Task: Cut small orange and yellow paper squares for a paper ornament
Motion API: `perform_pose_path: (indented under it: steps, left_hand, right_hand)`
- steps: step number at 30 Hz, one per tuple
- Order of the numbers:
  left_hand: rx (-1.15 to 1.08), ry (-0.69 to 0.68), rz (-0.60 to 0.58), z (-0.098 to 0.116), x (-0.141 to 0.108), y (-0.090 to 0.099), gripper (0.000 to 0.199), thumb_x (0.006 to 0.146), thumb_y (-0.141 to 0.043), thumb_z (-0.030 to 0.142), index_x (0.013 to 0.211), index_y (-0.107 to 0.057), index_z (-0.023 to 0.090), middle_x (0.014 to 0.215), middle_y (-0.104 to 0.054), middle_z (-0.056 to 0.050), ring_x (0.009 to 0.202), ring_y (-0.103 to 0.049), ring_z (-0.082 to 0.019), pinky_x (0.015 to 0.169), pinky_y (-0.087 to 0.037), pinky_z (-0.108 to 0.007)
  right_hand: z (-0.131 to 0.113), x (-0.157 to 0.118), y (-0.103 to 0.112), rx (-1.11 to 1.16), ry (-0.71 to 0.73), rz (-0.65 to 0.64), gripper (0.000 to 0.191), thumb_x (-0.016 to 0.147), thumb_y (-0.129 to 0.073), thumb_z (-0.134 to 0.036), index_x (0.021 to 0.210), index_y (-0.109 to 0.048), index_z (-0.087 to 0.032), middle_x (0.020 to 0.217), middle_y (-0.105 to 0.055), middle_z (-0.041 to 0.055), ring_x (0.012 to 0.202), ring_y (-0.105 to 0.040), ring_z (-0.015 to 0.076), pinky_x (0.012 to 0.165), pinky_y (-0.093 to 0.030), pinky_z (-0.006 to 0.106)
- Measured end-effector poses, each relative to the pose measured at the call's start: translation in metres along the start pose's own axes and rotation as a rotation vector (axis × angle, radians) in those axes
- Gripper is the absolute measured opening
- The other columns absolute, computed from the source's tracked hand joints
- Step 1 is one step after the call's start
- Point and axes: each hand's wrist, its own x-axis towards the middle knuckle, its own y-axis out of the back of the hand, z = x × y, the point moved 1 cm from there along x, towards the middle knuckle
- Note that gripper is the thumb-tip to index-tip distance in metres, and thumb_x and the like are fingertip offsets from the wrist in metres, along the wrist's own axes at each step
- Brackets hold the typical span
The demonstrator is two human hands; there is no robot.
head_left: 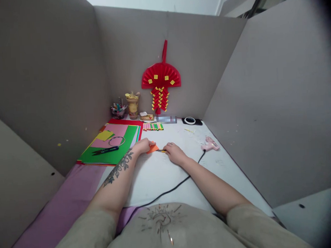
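A small orange paper piece (152, 148) is pinched in my left hand (144, 145), low over the white table. My right hand (173, 152), just to the right, has its fingers closed around a thin yellow and dark tool (162, 150). The tool's tip points left toward the orange paper, at or very near its right edge. What kind of tool it is, I cannot make out.
Left, black snips (106, 150) and a ring (117, 141) lie on coloured sheets (130, 138). Paper rolls (153, 127) sit behind. Right, a pink glue gun (210, 144) trails a black cable (169, 191) under my right arm. Tape (189, 121) lies at the back.
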Motion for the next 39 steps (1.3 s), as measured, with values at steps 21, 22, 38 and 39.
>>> perform_pose_path:
  steps: [21, 22, 38, 39]
  left_hand:
    - [-0.029, 0.005, 0.013, 0.000, 0.000, 0.000, 0.046, 0.077, -0.053, 0.018, 0.120, -0.059, 0.033, 0.115, -0.063, -0.003, 0.091, -0.060, -0.021, 0.073, -0.043, -0.023]
    - [-0.030, 0.005, 0.015, 0.000, -0.001, 0.000, 0.046, 0.077, -0.053, 0.017, 0.120, -0.059, 0.032, 0.115, -0.063, -0.003, 0.091, -0.060, -0.021, 0.073, -0.043, -0.022]
    - [0.001, 0.003, 0.026, -0.003, 0.003, -0.003, 0.049, 0.075, -0.050, 0.017, 0.120, -0.058, 0.033, 0.107, -0.064, -0.004, 0.087, -0.059, -0.019, 0.069, -0.042, -0.021]
    - [-0.003, 0.007, 0.026, -0.003, 0.003, -0.003, 0.049, 0.075, -0.050, 0.017, 0.120, -0.058, 0.033, 0.107, -0.064, -0.004, 0.087, -0.059, -0.019, 0.070, -0.042, -0.021]
  right_hand:
    - [-0.010, -0.001, 0.004, 0.012, 0.000, -0.020, 0.019, 0.085, -0.047, -0.011, 0.097, -0.062, -0.015, 0.092, -0.057, 0.0081, 0.091, -0.047, 0.0184, 0.084, -0.037, 0.029]
    - [-0.011, -0.001, 0.004, 0.011, 0.002, -0.022, 0.019, 0.085, -0.047, -0.010, 0.097, -0.062, -0.015, 0.092, -0.057, 0.0081, 0.092, -0.047, 0.0184, 0.084, -0.037, 0.029]
    - [-0.032, 0.007, -0.002, 0.020, 0.074, -0.034, 0.015, 0.085, -0.048, -0.011, 0.095, -0.059, -0.015, 0.093, -0.055, 0.0074, 0.092, -0.047, 0.0175, 0.085, -0.037, 0.029]
    - [-0.033, 0.007, -0.002, 0.023, 0.078, -0.038, 0.015, 0.086, -0.048, -0.012, 0.095, -0.059, -0.015, 0.093, -0.055, 0.0076, 0.092, -0.047, 0.0174, 0.085, -0.037, 0.029]
